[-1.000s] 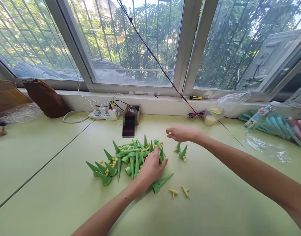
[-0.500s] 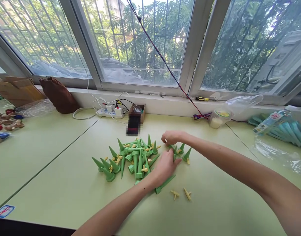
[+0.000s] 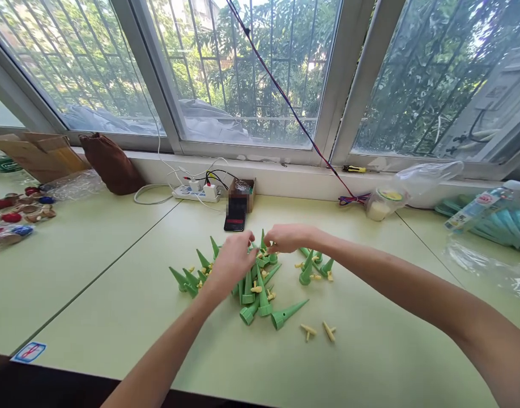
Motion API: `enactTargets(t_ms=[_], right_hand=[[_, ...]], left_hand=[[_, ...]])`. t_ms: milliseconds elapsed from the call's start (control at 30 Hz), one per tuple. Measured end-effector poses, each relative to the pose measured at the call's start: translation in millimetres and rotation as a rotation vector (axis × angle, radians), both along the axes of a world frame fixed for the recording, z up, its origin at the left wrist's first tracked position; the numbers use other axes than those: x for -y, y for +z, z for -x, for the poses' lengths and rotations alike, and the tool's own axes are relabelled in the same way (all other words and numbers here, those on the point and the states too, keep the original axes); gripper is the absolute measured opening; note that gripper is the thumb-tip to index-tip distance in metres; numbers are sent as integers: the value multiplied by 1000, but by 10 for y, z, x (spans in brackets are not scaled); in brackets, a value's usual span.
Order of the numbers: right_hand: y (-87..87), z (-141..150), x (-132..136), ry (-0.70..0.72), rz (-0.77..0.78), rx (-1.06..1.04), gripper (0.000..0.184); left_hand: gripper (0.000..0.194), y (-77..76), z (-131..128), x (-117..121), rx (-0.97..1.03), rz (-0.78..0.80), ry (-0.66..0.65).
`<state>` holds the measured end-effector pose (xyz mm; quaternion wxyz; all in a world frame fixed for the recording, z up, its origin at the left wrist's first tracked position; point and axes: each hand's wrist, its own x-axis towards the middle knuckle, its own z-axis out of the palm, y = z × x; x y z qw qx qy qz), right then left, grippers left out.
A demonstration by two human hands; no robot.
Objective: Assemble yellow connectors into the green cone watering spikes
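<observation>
A heap of green plastic cone spikes (image 3: 251, 286) with small yellow parts lies mid-table. My left hand (image 3: 232, 262) rests on the heap's back part, fingers curled into the cones. My right hand (image 3: 285, 237) hovers just right of it at the heap's far edge, fingers pinched around something small I cannot make out. A few separate cones (image 3: 313, 266) stand to the right. One cone (image 3: 288, 314) lies alone in front, beside two loose yellow pieces (image 3: 319, 330).
A phone (image 3: 235, 214) leans on a small box by a power strip (image 3: 196, 192) at the window wall. A brown pouch (image 3: 111, 164) and cardboard sit back left, a plastic bag and tub (image 3: 381, 204) back right, teal packaged items (image 3: 489, 218) far right.
My left hand moved from the heap's right front to its back. My right hand shifted left from the separate cones toward the heap. The view panned a little.
</observation>
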<state>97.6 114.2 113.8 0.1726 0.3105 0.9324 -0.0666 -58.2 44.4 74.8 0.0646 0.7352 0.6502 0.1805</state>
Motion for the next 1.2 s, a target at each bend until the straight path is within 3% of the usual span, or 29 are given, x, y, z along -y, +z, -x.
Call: enactTargets(t_ms=[100,267,433,567,667,767,933,1033,1200], right_hand=[[-48,-44,5,21,-36,30,24],[-71,-219,-22,-48,-78,100,25],[-38,-375,2,-133,-143,152,18],[69,-332,143,-167,-265,107,18],[176,-221,331,-165,-382,-17,19],[219,-125,464,-147,-401,-64,18],[-7,-46,402,-33,-306,-150,22],[-239,-1,307,58,-177,-151,26],[-464,29,197,120,-152,-64,33]], left_hand=[[34,22,20,-328,-169,162,-40],[23,-36,-150,-650,-205,276,-125],[13,-114,-314,-748,-175,330,-222],[17,-136,-417,-785,-117,380,-311],[21,-70,-400,-815,-81,437,-358],[27,77,-282,-837,-89,431,-349],[24,260,-101,-833,-252,408,-278],[24,224,-96,-815,-360,467,-287],[34,120,-130,-808,-450,536,-344]])
